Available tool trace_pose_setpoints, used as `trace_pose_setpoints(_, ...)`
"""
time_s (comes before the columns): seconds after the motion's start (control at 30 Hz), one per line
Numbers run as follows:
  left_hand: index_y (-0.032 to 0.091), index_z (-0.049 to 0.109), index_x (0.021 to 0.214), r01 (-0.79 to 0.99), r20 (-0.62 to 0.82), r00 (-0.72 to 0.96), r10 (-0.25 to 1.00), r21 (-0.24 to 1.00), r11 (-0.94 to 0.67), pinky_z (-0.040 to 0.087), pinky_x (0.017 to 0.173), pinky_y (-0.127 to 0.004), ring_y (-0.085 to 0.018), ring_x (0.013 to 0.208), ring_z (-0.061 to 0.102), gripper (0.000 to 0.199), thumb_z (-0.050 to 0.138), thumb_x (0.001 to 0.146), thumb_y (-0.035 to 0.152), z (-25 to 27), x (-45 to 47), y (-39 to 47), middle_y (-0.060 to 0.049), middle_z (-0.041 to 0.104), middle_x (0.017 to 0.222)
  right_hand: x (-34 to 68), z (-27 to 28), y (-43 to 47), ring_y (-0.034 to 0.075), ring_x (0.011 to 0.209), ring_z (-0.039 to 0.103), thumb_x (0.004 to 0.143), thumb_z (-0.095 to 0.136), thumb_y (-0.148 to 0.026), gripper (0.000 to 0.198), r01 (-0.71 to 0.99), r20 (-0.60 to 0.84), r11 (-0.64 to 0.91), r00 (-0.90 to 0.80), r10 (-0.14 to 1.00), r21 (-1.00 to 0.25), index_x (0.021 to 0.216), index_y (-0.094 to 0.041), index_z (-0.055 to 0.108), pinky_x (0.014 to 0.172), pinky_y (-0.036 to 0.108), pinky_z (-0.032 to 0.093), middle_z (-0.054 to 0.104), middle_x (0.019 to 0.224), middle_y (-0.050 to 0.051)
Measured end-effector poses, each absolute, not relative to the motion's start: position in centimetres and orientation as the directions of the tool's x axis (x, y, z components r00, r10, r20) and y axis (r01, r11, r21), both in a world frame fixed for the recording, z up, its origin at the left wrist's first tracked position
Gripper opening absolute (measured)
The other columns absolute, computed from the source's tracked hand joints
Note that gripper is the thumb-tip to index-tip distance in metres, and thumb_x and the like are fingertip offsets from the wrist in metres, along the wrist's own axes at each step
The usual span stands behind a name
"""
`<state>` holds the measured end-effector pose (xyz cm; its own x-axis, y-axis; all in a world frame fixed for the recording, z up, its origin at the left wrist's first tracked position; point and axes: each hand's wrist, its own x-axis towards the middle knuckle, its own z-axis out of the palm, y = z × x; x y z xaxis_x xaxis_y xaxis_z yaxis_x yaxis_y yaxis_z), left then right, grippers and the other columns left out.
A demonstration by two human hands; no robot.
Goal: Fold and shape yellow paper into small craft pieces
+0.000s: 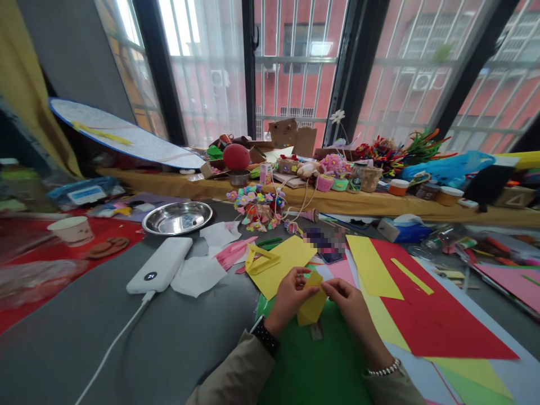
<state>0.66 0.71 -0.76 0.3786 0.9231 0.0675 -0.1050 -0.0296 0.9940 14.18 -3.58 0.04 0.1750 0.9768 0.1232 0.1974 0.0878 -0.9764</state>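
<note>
Small folded piece of yellow paper (313,309) between your left hand (292,295) and right hand (342,292), pinched at its upper part. You have its peaked end away from you, the wider, creased end nearer, slightly tilted.

And here daylight is let in through a broad row of windows (388,62), divided by dark frames (248,73) and crossed by pale bars (295,59), with a pinkish-red building (291,93) glimpsed beyond! Off to the left, a grey wall (70,56) is bordered by a yellowish drape (23,73), while below the glass a long tan ledge (189,185) is met by a grey tabletop (189,343)
</note>
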Motion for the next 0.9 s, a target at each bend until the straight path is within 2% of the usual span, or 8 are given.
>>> trace_pose_setpoints(0.37,0.014,0.043,0.084,-0.115,0.051,0.381,0.923,0.993,-0.007,0.040,0.055,-0.023,-0.013,0.061,0.055,0.041,0.066,0.054,0.029,-0.62,0.70,0.56,-0.001,0.057,0.067,14.01,0.30,-3.76,0.016,0.061,0.049,0.067,0.050,-0.045,0.029,0.221,0.180,0.142,0.164,0.970,-0.965,0.066,-0.016,0.055,0.055,0.023,0.039,0.054,0.062,0.001)
trace_pose_setpoints(0.7,0.015,0.042,0.085,-0.148,0.048,0.451,0.891,0.989,0.022,0.040,0.057,-0.023,-0.014,0.064,0.056,0.041,0.066,0.055,0.030,-1.08,0.87,0.59,-0.002,0.057,0.069,13.63,0.80,-4.04,0.015,0.059,0.047,0.071,0.046,-0.042,0.026,0.339,0.295,0.222,0.182,0.938,-0.914,0.065,-0.017,0.051,0.051,0.021,0.039,0.051,0.061,0.001)
trace_pose_setpoints(0.9,0.015,0.042,0.084,-0.153,0.041,0.418,0.907,0.988,0.026,0.041,0.056,-0.023,-0.014,0.062,0.056,0.042,0.066,0.054,0.032,-0.77,0.83,0.53,-0.001,0.058,0.067,13.80,0.64,-3.86,0.015,0.059,0.048,0.073,0.040,-0.045,0.030,0.364,0.274,0.206,0.144,0.951,-0.908,0.066,-0.018,0.049,0.052,0.023,0.039,0.051,0.062,0.001)
